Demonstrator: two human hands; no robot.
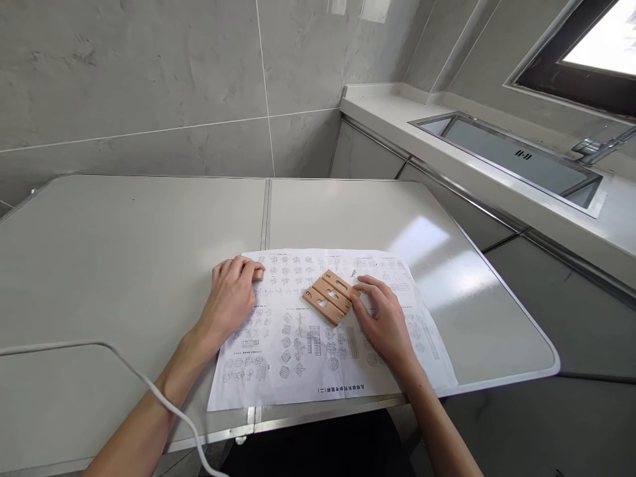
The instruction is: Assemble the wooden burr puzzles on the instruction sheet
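Observation:
Three flat wooden puzzle pieces (320, 287) lie side by side at a slant on a printed paper sheet (308, 391). They have cut-out slots, and dark numerals mark some ends. My right hand (382, 321) is closed at their right end, thumb and index finger pinching the edge of one piece; its other fingers curve above the paper. Over the sheet's left edge, my left hand (231, 291) is closed around a small wooden piece (258, 274). Only that piece's end shows past the fingers; the palm hides the rest.
The sheet, covered in small diagrams, lies on a pale folding table (124, 265) with a centre seam. A white cable (144, 377) crosses my left forearm. Right of the table stand a counter (382, 112) and a sink (517, 159). A tiled wall (149, 73) rises behind.

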